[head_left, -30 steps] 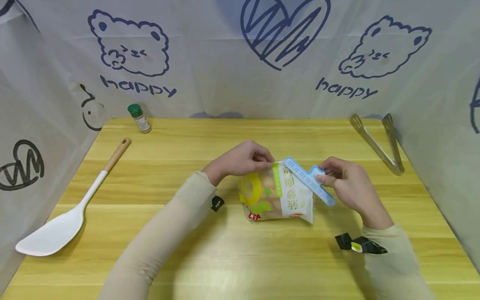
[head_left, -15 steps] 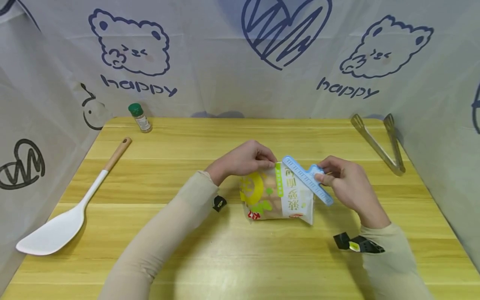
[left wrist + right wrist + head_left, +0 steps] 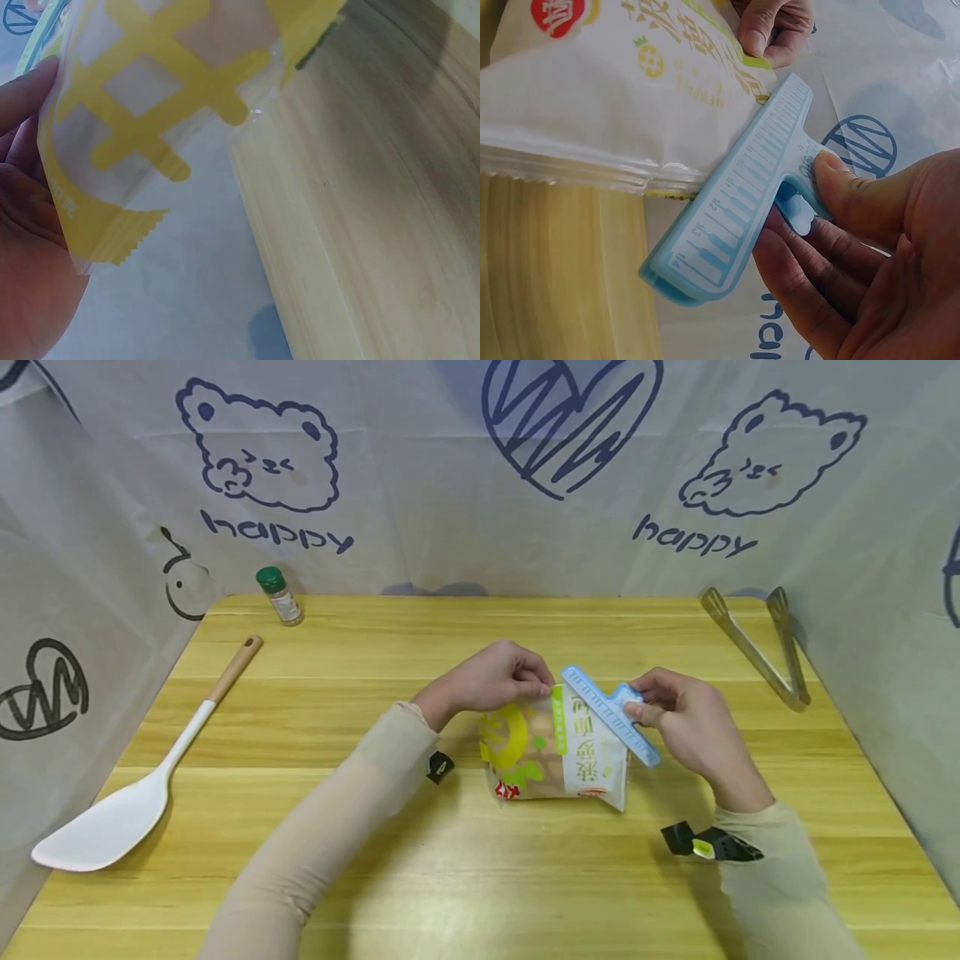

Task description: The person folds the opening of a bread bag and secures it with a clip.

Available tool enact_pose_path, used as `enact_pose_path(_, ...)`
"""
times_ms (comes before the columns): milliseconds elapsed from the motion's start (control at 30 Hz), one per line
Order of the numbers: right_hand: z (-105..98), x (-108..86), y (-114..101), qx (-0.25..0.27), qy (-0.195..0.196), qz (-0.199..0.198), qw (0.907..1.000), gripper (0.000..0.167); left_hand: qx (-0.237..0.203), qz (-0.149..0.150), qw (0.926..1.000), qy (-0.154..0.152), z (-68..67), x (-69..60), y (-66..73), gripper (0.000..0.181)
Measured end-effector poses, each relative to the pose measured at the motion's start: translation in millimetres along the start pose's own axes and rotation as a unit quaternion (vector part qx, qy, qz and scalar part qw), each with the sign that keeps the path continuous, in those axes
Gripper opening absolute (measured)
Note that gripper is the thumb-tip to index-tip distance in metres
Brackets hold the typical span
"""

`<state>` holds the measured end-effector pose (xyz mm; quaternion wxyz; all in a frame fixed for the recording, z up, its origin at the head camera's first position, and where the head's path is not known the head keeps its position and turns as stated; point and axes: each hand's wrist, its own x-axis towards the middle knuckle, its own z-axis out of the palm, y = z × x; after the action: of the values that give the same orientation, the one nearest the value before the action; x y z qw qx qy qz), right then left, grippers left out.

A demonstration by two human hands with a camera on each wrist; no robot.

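A printed plastic food bag (image 3: 555,752) with yellow, green and white areas stands near the middle of the table. My left hand (image 3: 495,678) pinches its upper edge; in the left wrist view the thumb presses the yellow-patterned film (image 3: 142,97). My right hand (image 3: 690,727) holds a light blue bag clip (image 3: 611,714) by its grip tab, between thumb and fingers. The clip's long ruler-marked bar lies slanted across the bag's upper right corner. In the right wrist view the clip (image 3: 735,202) overlaps the bag's edge (image 3: 630,120); whether it bites the film I cannot tell.
A white spatula (image 3: 120,818) with a wooden handle lies on the left of the table (image 3: 480,893). Behind it stands a spice jar (image 3: 281,597) with a green lid. Metal tongs (image 3: 765,647) lie at the back right. A printed cloth (image 3: 420,477) hangs behind the table.
My right hand and the bag clip have shifted slightly left and up over the bag's corner. The left hand keeps its pinch on the bag, which moved very slightly right.
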<state>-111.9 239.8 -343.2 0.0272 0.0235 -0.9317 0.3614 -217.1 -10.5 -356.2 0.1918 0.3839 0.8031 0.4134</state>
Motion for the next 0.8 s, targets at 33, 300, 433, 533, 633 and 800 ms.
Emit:
enact_pose_path(33,0.4,0.4,-0.4,0.001,0.001,0.000,1.0000,0.018,0.000,0.000,1.0000,-0.001,0.2,0.2,-0.1,0.010)
enact_pose_path(300,1.8,4.0,-4.0,0.003,0.001,0.010,0.9999,0.018,0.000,0.000,1.0000,-0.008,-0.5,1.2,1.8,0.011)
enact_pose_path(433,1.9,4.8,-5.4,0.003,0.003,0.012,0.9999,0.018,0.001,0.004,0.9999,-0.010,-0.7,1.6,3.5,0.011)
enact_pose_path(533,2.0,5.4,-6.4,0.003,0.004,0.013,0.9999,0.018,0.001,0.006,0.9999,-0.009,-0.5,1.9,3.4,0.012)
enact_pose_path(633,2.0,6.2,-7.1,0.002,0.004,0.014,0.9999,0.018,-0.001,0.008,0.9999,-0.007,0.0,2.5,2.4,0.012)
enact_pose_path(800,2.9,7.1,-7.5,0.001,0.003,0.016,0.9999,0.018,-0.007,0.007,0.9999,-0.006,0.9,2.2,0.4,0.012)
